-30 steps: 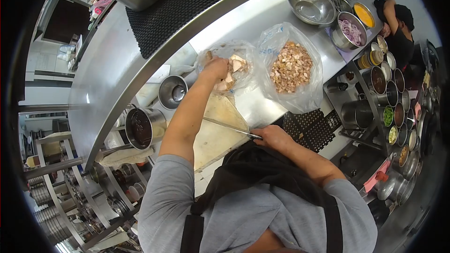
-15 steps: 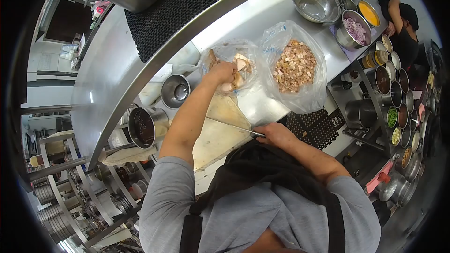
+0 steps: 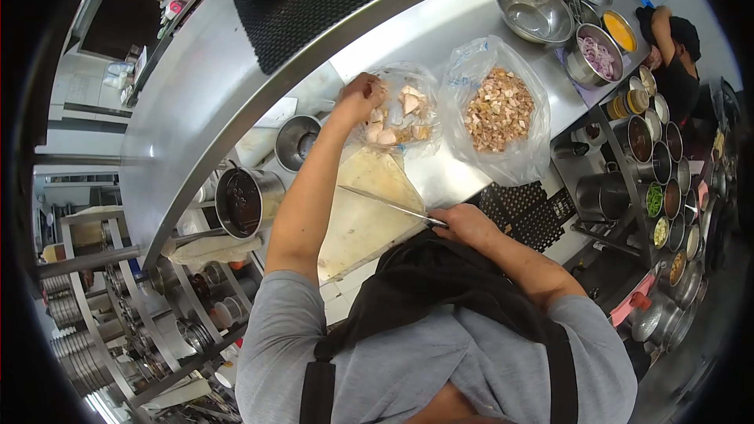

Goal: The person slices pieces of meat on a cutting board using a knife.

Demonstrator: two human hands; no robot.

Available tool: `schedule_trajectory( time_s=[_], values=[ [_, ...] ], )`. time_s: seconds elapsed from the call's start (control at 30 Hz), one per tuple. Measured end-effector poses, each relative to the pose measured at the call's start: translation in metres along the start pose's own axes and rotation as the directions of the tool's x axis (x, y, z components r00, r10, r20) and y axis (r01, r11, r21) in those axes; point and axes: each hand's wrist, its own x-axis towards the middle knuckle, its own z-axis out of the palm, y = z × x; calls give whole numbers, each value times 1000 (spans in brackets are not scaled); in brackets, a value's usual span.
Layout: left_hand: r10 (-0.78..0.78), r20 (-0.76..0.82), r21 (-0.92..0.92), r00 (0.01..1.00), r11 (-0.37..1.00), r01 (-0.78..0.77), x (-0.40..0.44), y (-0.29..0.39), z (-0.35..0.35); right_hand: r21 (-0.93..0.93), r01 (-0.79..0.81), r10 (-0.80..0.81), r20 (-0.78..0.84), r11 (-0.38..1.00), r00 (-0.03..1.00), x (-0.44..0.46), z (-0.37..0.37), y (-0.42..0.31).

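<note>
My left hand (image 3: pixel 362 96) is over the left edge of a clear plastic bag (image 3: pixel 428 82) with large pieces of cooked meat (image 3: pixel 411 100). Its fingers are curled together; what they hold, if anything, is too small to make out. My right hand (image 3: pixel 465 224) grips the dark handle of a long knife (image 3: pixel 386 202), whose blade lies over a pale cutting board (image 3: pixel 353 228). To the right of the first bag, a second open plastic bag (image 3: pixel 537 141) holds a heap of small diced meat (image 3: pixel 498 108).
A metal bowl (image 3: pixel 297 144) and a pot of dark sauce (image 3: pixel 243 202) stand left of the board. At the upper right are an empty metal bowl (image 3: pixel 534 10), sliced onions (image 3: pixel 597 57) and orange liquid (image 3: pixel 619 31). Another person (image 3: pixel 671 47) stands at the far right.
My left hand has moved from among the meat pieces to the bag's left side. My right hand still grips the knife, and more of its blade now shows over the board.
</note>
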Motion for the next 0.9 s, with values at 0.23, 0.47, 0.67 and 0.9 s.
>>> schedule_trajectory(
  time_s=[0.23,0.47,0.67,0.9],
  values=[
    [-177,30,-696,984,703,148,-112,-27,-29,-81,-23,26,39,996,999,-2,1,-13],
    [-535,-48,-847,843,469,250,-257,-87,-4,143,-315,287,184,938,940,2,-4,-32],
    [-508,-376,-198,775,861,468,-333,-114,53,162,-381,345,211,910,914,22,18,-48],
    [-201,-403,68,893,966,248,-354,-100,38,193,-288,227,283,938,932,49,44,-81]
  ],
)
